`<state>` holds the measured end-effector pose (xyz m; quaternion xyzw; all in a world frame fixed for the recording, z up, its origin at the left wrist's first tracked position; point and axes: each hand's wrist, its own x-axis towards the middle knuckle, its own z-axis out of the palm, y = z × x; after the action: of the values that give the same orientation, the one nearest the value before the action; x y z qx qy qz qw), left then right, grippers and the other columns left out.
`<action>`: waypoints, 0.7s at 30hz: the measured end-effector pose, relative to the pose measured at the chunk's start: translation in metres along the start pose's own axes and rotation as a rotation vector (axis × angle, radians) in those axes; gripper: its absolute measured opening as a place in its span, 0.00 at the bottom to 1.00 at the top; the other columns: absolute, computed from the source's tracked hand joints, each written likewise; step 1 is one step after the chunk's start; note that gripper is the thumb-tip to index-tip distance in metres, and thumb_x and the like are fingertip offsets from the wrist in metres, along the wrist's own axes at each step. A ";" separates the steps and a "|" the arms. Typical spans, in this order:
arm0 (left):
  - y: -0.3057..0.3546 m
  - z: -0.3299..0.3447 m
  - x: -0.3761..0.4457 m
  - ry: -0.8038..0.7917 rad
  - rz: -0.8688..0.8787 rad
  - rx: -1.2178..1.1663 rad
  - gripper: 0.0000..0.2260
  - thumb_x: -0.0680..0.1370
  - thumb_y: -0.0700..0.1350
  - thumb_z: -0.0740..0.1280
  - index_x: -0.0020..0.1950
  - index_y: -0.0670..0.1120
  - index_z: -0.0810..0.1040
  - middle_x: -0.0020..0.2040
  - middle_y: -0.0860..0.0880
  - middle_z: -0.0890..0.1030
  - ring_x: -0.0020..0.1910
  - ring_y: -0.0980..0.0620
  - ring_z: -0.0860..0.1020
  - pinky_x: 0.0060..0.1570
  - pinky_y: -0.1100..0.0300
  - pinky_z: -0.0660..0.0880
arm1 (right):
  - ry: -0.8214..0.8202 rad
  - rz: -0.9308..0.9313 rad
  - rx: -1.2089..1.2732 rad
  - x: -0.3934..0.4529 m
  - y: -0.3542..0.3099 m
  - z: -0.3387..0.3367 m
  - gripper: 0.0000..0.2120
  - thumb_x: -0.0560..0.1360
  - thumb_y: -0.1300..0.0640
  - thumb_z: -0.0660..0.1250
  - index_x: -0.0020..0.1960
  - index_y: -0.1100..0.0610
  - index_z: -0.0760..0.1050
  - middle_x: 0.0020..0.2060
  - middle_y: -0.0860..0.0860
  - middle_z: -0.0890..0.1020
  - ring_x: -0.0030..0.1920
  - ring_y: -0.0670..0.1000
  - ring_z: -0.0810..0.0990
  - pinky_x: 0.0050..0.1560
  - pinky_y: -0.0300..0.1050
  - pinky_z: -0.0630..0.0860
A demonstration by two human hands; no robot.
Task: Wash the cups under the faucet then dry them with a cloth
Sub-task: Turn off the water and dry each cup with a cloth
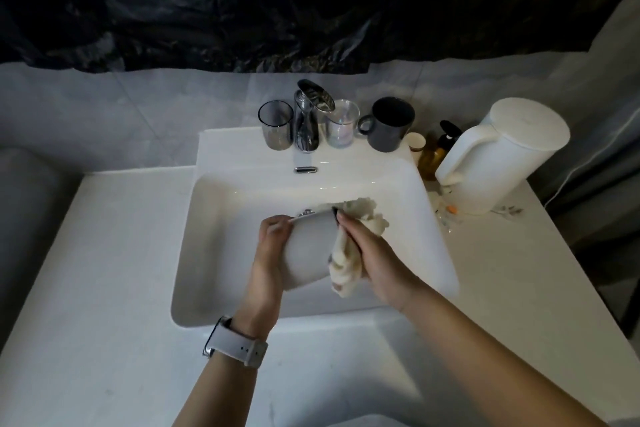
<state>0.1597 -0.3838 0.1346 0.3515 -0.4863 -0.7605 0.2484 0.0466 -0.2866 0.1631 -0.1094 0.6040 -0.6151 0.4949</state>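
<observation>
Over the white basin (214, 236), I hold a pale cup (308, 250) tilted on its side, mouth turned away from me, my left hand (272, 253) wrapped round its near wall while my right hand (372, 253) grips a cream cloth (349, 246) bunched against the cup's right side and rim. The step looks like drying: I would turn the cup slowly with the left hand and let the cloth sweep the wall, then push a fold inside the mouth, keeping a firm hold since the glazed surface may be slick. The cloth looks nubbly and soft, the cup smooth and matt. Behind the chrome faucet (306, 121) stand a smoky tumbler (276, 125), a clear iridescent cup (341, 125) and a dark mug (389, 125); a white jug (502, 156) sits on the worktop (104, 270), right
</observation>
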 end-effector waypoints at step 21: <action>-0.001 0.027 0.012 -0.093 -0.204 -0.381 0.31 0.77 0.68 0.56 0.56 0.44 0.83 0.55 0.39 0.82 0.52 0.43 0.82 0.55 0.52 0.78 | 0.263 -0.412 -0.119 -0.004 0.059 0.025 0.30 0.71 0.43 0.72 0.67 0.55 0.69 0.54 0.49 0.82 0.54 0.44 0.81 0.53 0.38 0.78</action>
<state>0.1314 -0.3768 0.1374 0.3103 -0.3067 -0.8751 0.2094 0.0952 -0.2867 0.1214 -0.1784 0.6634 -0.6751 0.2690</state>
